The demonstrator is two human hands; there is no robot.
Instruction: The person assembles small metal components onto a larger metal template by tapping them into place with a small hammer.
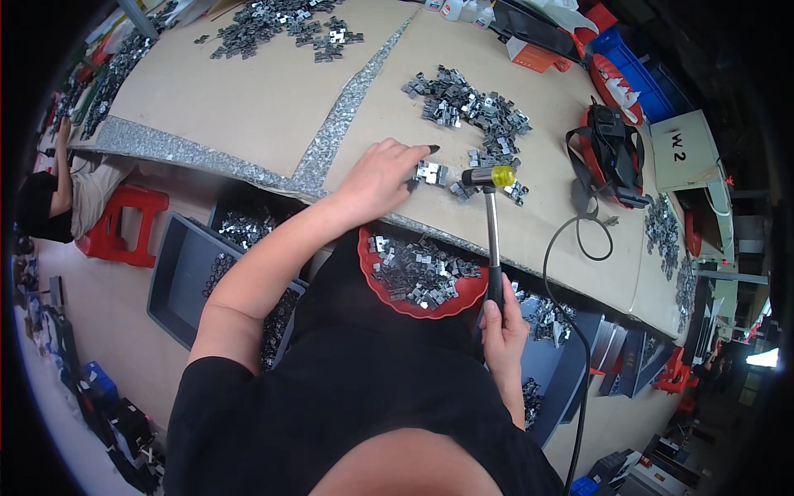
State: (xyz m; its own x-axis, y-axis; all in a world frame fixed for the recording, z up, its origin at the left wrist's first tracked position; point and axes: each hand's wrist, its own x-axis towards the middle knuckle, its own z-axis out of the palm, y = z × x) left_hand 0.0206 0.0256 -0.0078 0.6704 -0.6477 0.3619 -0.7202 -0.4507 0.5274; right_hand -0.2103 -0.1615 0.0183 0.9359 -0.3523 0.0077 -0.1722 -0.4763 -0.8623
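My left hand [382,180] rests at the front of the table, its fingers closed at the edge of a small shiny metal bracket [431,173]. Something dark shows at the tip of one finger. My right hand [504,329] grips the black handle of a hammer [494,227] with a metal shaft. Its head, dark on one side and yellow on the other, is just right of the bracket, low over the table. Beyond the head a pile of similar metal pieces [488,116] spreads out. A red tray [426,312] filled with more of them sits at my lap.
Grey bins [178,256] with metal parts stand below the table edge on both sides. A black and red bag [612,149] and a black cable [547,256] lie to the right. Another heap [269,25] lies far left. A person sits near a red stool [128,223].
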